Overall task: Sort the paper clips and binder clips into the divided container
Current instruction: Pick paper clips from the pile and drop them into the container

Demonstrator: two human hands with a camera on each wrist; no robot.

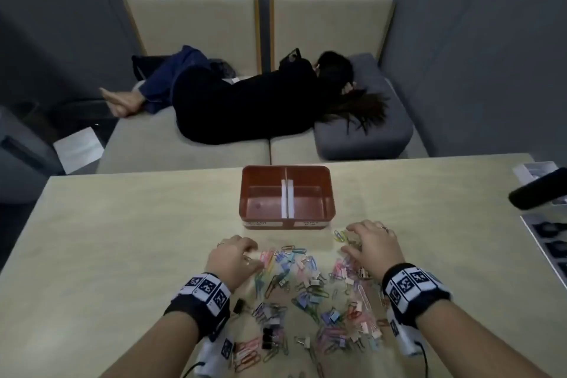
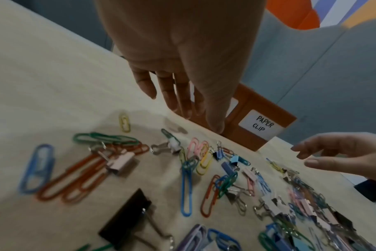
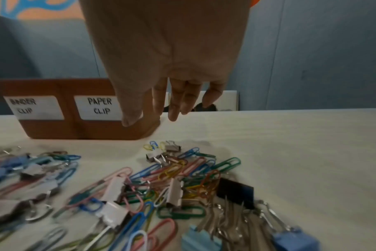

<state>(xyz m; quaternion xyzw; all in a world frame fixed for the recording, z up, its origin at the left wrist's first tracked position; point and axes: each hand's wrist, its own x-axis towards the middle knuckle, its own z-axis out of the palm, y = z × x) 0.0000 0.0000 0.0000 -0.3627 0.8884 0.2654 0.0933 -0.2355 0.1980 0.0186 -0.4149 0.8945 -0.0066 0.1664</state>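
Beige table point(image 1: 122, 239), orange divided container point(image 1: 287, 193) — two labelled halves

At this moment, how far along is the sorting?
Nothing looks sorted yet: both compartments of the divided container appear empty. Neither the left hand nor the right hand holds anything; both hover open over the mixed pile of clips on the table. The whole pile remains.
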